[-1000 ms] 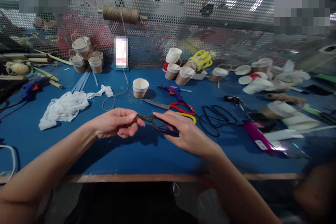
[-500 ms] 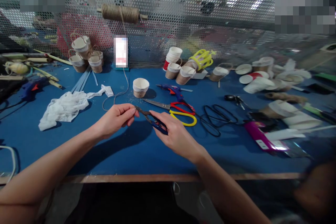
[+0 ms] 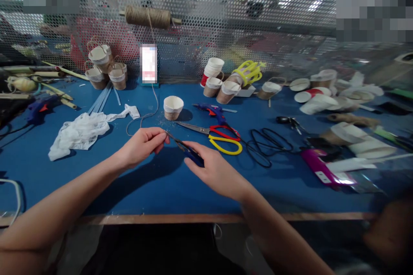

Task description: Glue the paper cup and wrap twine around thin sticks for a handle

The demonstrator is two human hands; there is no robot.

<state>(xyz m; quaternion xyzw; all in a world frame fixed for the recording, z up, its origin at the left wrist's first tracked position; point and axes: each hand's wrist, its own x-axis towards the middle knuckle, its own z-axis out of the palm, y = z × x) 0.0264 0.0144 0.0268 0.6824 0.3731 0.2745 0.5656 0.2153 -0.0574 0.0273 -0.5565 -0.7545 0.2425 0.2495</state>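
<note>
My left hand (image 3: pixel 148 145) is closed in a pinch at the middle of the table. A thin twine (image 3: pixel 157 99) hangs from above, curls over the table and runs in behind this hand, so it seems to lie in the pinch; its end is hidden. Blue-handled pliers (image 3: pixel 191 153) are gripped in my right hand (image 3: pixel 217 167). Their dark, slim jaws reach to my left fingertips, and I cannot make out what lies between them. Just beyond both hands stands a small paper cup (image 3: pixel 173 108), white above and brown below. Scissors (image 3: pixel 222 134) with red and yellow handles lie beside it.
A twine spool (image 3: pixel 147 16) hangs on the mesh panel. White gauze (image 3: pixel 79 133) lies left, a glue gun (image 3: pixel 211 111) beyond the scissors. Several handled cups (image 3: pixel 100 58) are stacked at the back left. Black cable (image 3: pixel 267 144), a purple package (image 3: pixel 318 165) and more cups crowd the right.
The handles of the pliers have drawn closer together as my right hand has closed and turned slightly. My left hand stays almost where it was.
</note>
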